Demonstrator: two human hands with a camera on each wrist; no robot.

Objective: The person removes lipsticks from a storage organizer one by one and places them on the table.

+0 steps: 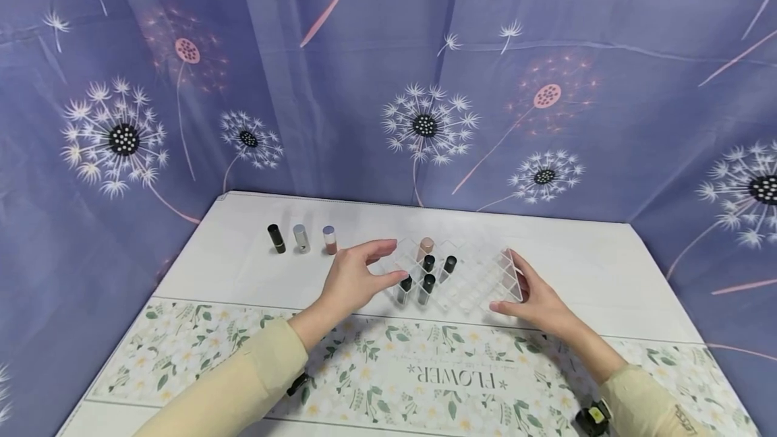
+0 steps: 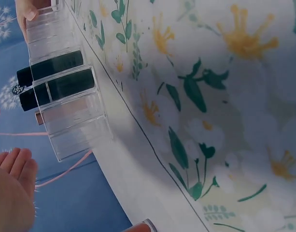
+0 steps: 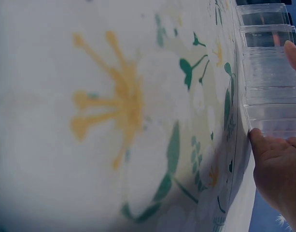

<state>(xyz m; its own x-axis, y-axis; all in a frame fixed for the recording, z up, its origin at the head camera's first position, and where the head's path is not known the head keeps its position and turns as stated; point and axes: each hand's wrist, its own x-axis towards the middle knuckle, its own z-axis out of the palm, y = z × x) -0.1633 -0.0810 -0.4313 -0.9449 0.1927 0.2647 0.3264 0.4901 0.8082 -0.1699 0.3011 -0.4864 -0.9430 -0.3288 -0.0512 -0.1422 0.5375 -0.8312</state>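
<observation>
So there's a clear lattice-top lipstick organizer (image 1: 479, 277) sitting on the white-covered bench (image 1: 577, 258), a bit right of center in the head view. The right hand (image 1: 542, 301) has hold of its right end, with the thumb at the front corner and the fingers around the end wall. The left hand (image 1: 354, 280) is over by the other end, fingers and thumb spread wide — nothing held, and the left wrist cam shows a gap between those fingers and the plastic.

Five tubes stand in the organizer, all toward its left half: four black-capped lipsticks (image 1: 428, 283) and one with a rosy-beige cap (image 1: 426, 246) at the back. Three more stand in a row farther left on the bench: a black tube (image 1: 276, 239), a silver one (image 1: 301, 239) and a pinkish one with a bluish cap (image 1: 330, 240) — that last one's closest to the left hand. A floral strip (image 1: 376, 386) with upside-down "FLOWER" lettering runs along the front
</observation>
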